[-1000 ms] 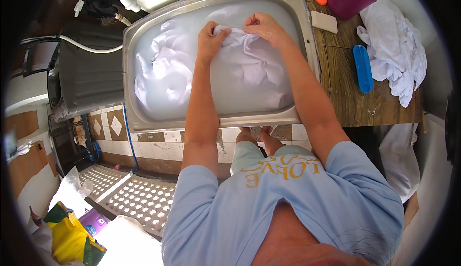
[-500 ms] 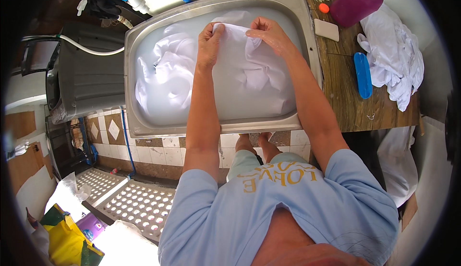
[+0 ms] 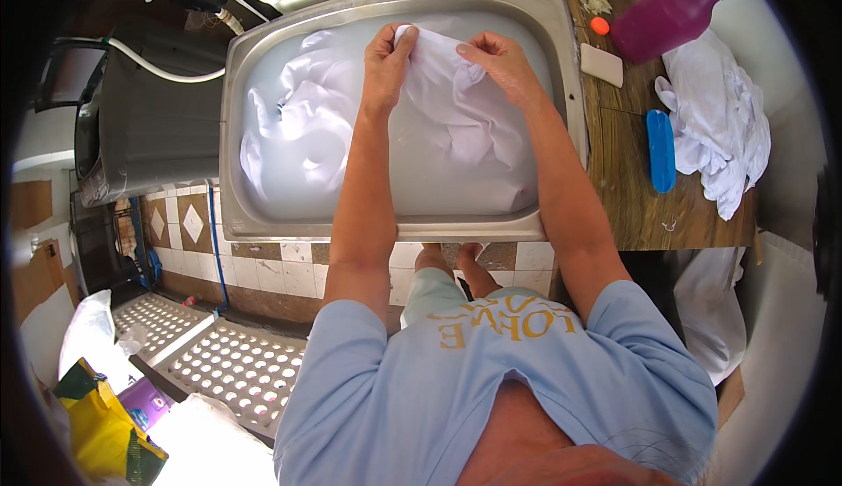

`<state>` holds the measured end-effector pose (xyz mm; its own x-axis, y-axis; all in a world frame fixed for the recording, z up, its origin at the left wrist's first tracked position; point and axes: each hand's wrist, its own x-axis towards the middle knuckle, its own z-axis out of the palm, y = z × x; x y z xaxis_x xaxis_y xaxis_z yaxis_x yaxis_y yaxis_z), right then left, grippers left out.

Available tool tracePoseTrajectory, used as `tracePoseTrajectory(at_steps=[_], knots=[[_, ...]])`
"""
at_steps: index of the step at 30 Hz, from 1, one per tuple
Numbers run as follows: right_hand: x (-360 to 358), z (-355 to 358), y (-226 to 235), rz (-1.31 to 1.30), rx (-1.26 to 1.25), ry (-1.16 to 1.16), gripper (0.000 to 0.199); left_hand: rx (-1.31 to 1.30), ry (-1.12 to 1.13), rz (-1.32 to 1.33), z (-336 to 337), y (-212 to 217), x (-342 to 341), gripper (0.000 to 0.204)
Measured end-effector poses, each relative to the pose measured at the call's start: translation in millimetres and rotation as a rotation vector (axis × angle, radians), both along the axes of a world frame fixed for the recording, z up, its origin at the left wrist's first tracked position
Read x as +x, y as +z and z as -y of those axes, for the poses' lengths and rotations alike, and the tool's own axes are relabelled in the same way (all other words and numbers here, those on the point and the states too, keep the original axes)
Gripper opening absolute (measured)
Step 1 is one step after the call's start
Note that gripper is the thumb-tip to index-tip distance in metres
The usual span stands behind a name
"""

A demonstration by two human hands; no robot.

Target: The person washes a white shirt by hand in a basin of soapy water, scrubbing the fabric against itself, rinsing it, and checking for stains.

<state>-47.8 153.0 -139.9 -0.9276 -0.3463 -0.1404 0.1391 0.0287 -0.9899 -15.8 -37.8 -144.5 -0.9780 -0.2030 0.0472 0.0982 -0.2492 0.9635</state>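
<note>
Left hand point(image 3: 386, 58) and right hand point(image 3: 498, 63) each pinch one white cloth point(image 3: 456, 109) over the sink point(image 3: 561, 74); perhaps another floats left. Desk point(image 3: 631, 196) holds one bottle point(image 3: 662, 19), brush point(image 3: 660, 149), soap point(image 3: 602, 65).

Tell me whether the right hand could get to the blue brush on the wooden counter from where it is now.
Probably yes. The right hand grips the white cloth over the sink, and the blue brush lies just past the sink's right rim on the wooden counter, with nothing standing between them. It would have to let go first.
</note>
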Motion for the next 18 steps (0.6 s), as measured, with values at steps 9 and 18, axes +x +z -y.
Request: tracePoseTrajectory(at_steps=[9,18], knots=[[-6,0,-15,-0.232,0.206,-0.118,0.023,-0.086,0.022,-0.042,-2,-4,-3,0.017],[-11,10,-33,-0.210,0.438,-0.089,0.013,-0.899,0.017,-0.004,6,-52,0,0.016]])
